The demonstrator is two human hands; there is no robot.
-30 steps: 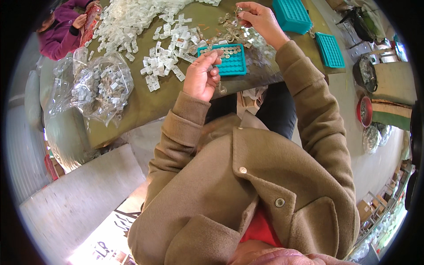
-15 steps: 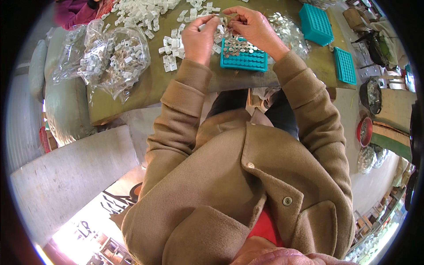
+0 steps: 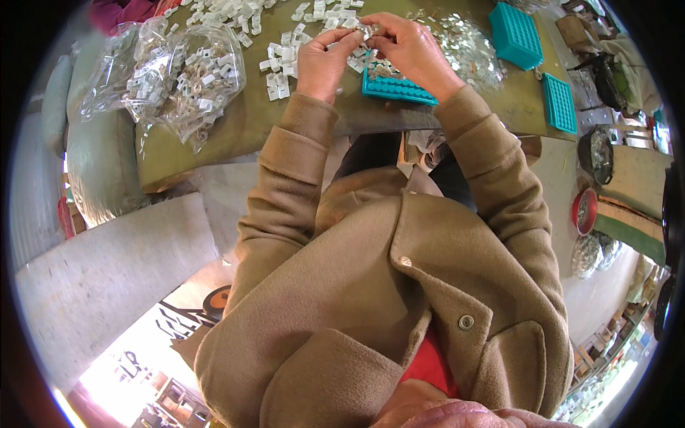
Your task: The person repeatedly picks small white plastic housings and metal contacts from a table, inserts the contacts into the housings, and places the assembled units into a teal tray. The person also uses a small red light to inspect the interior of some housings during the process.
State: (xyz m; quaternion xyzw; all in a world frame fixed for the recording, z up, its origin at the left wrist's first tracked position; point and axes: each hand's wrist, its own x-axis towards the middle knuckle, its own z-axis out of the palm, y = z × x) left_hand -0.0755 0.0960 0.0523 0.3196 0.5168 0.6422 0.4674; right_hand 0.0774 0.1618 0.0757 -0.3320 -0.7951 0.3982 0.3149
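My left hand (image 3: pixel 322 65) and my right hand (image 3: pixel 415 55) meet over the far side of the table, fingertips pinched together. Between them is a small whitish plastic piece (image 3: pixel 367 31), its details too small to make out. Just below, a teal tray with rows of holes (image 3: pixel 399 90) holds several small silvery discs, partly covered by my right hand. White plastic pieces (image 3: pixel 280 68) lie beside my left hand. Right of my right hand spreads a heap of shiny discs (image 3: pixel 467 50).
Clear plastic bags (image 3: pixel 189 85) of white pieces lie at the table's left, near a larger white heap (image 3: pixel 225 14). A deep teal tray stack (image 3: pixel 515 36) and a flat teal tray (image 3: pixel 559 103) are at the right. A person's purple sleeve (image 3: pixel 121 13) shows at the far left.
My hands have drawn closer together at the fingertips. My right hand has come lower and now covers more of the teal tray and its discs. The view has shifted slightly.
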